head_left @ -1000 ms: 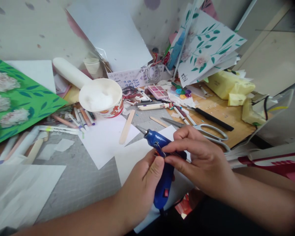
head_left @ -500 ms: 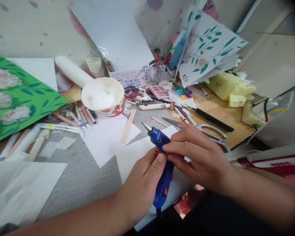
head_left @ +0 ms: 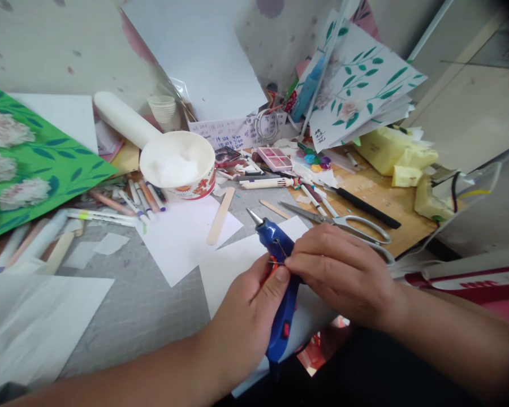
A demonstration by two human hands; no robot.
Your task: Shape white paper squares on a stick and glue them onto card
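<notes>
A blue hot glue gun [head_left: 285, 316] with a metal nozzle and a red switch points up and to the left over the near edge of the desk. My left hand [head_left: 246, 316] is closed around its middle, thumb along the side. With fingertips pinched together, my right hand [head_left: 343, 271] grips the thin wire stand [head_left: 281, 247] on the gun's body. Part of that wire is hidden behind my fingers. Beneath the gun lie white paper sheets [head_left: 220, 271]. A wooden craft stick [head_left: 220, 216] rests just beyond the nozzle.
Scissors [head_left: 356, 223] and a black-handled knife [head_left: 367, 208] lie right of the gun. A white paper tub [head_left: 195, 189] holds white fluffy material. Several markers [head_left: 142, 198] are at left, near a green flower picture [head_left: 63, 164]. Yellow packages [head_left: 396, 150] stand at back right.
My right hand's fingers have drawn closer together on the wire stand, and the wire has swung slightly out from the gun. My left hand keeps its hold on the gun.
</notes>
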